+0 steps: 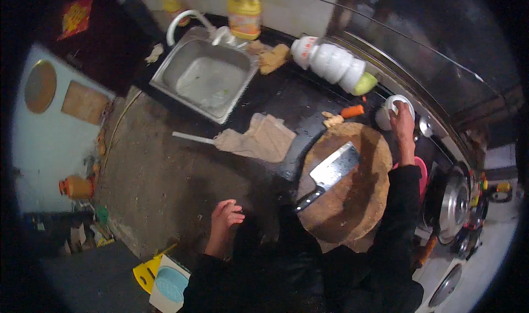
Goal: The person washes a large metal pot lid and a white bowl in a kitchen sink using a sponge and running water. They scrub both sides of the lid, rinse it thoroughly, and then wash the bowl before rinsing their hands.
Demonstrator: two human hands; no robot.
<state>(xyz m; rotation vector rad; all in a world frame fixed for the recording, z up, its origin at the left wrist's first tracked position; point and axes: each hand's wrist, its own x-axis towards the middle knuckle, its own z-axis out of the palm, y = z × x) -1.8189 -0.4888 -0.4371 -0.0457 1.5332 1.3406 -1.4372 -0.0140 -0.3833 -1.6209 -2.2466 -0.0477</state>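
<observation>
My right hand [402,124] reaches over the counter with its fingers at the rim and mouth of a white container [386,115]; whether it grips the rim cannot be told. Just below that arm lies a round wooden chopping block [363,193], bearing a cleaver [335,167] with a black handle. A piece of carrot [352,111] and a piece of ginger [332,119] sit beyond the block's edge. My left hand [227,214] hangs in the air over the floor, fingers apart and bent, holding nothing.
A steel sink [155,79] holds a pale basin [200,81]. A beige cloth [264,141] lies at the counter edge. Stacked white foam-like bowls [330,60], a green vegetable [364,84] and a yellow jug [244,17] stand along the back. At right are a ladle [425,127] and a lidded pot [453,205].
</observation>
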